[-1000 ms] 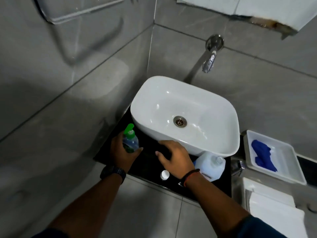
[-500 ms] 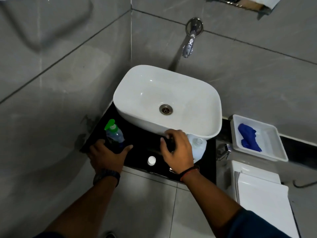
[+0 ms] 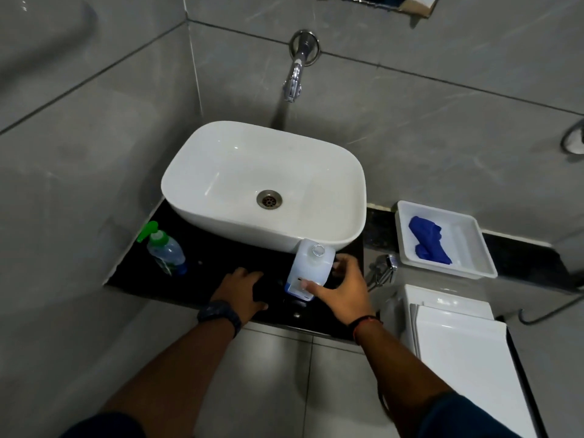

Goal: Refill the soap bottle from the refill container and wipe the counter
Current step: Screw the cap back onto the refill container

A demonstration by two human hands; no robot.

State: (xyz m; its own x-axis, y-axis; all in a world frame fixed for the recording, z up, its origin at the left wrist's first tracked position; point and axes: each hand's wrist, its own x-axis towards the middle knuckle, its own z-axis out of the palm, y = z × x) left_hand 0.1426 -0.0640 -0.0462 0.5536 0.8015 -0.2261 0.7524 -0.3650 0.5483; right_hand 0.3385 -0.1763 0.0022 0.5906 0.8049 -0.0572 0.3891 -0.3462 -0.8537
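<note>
**Green Pump at the Left, Refill Container Gripped at the Right**

Green plastic marks the pump of the soap bottle (image 3: 165,251), which is seen standing at the left end of the black counter (image 3: 218,257), well apart from both hands. A white basin (image 3: 316,216) is set on the counter behind it, below a chrome tap (image 3: 294,83) fixed to the grey tiled wall.

The left hand (image 3: 243,290) is laid palm-down on the counter in front of the basin, its fingers stretched out and holding nothing. Just to its right, the refill container (image 3: 311,270) is found at the basin's front right corner. It is gripped by the right hand (image 3: 346,289), with the thumb pressed on its front face and the fingers curled round its right side.

Farther right, a blue cloth (image 3: 426,241) is seen lying in a white tray (image 3: 467,260) on the ledge.
</note>
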